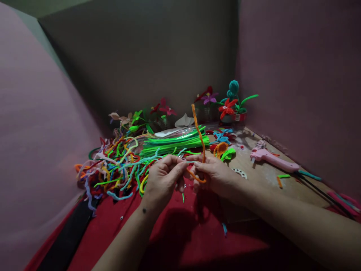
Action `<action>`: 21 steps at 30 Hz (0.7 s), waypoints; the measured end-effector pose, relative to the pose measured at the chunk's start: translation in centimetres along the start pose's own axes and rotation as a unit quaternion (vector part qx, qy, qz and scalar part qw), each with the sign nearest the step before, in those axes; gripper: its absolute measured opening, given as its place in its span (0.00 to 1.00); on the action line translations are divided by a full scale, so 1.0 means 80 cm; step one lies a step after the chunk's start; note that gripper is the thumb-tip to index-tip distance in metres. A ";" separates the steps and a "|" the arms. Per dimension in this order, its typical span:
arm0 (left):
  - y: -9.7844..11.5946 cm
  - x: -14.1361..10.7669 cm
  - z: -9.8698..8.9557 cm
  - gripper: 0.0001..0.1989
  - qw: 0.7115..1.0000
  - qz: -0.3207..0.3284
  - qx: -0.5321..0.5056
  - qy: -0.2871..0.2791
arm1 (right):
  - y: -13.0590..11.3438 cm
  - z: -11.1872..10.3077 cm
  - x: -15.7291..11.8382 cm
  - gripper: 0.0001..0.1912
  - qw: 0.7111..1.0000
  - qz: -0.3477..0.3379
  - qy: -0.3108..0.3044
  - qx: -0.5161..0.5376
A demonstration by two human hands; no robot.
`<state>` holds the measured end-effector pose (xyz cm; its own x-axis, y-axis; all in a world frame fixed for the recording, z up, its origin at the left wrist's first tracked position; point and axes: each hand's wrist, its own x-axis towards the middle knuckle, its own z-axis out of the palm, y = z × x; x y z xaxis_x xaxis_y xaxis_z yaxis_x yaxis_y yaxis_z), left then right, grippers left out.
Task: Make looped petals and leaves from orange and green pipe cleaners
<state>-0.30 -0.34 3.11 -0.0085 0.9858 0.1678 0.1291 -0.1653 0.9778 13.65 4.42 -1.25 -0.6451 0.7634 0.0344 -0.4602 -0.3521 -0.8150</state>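
Observation:
An orange pipe cleaner [200, 136] stands up from my fingers, and its lower part bends in a loop beneath them. My right hand [213, 174] pinches it between thumb and fingers. Facing it, my left hand [165, 176] is closed, with thumb and forefinger on the pipe cleaner's lower end. A thin pale blue strand shows between the two sets of fingertips; what it belongs to is hard to make out. Both hands are raised over the red cloth [172, 241], in front of a bundle of green pipe cleaners [175, 143].
Left lies a tangled heap of coloured pipe cleaners [115, 165]. A pink glue gun [273, 160] rests on a board [254, 188] at right, its cord running forward. Pipe-cleaner flowers [227, 108] in pots line the back wall. A black strip [69, 235] lies front left.

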 end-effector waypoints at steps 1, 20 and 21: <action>0.002 0.000 0.000 0.08 1.000 0.001 0.018 -0.006 | 0.002 0.000 0.000 0.09 1.000 0.002 -0.008 -0.016; -0.017 0.039 0.002 0.08 0.976 0.019 -0.177 0.128 | -0.011 -0.013 0.000 0.19 0.990 0.060 -0.099 0.078; -0.021 0.041 0.001 0.08 0.969 0.013 -0.203 0.138 | -0.011 -0.012 0.000 0.20 0.993 0.040 -0.087 0.069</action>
<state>-0.48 3.15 2.03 -0.2837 0.9444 0.1664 -0.2665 -0.2443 0.9323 14.64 5.27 -1.12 -0.7728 0.6294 0.0816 -0.4746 -0.4877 -0.7327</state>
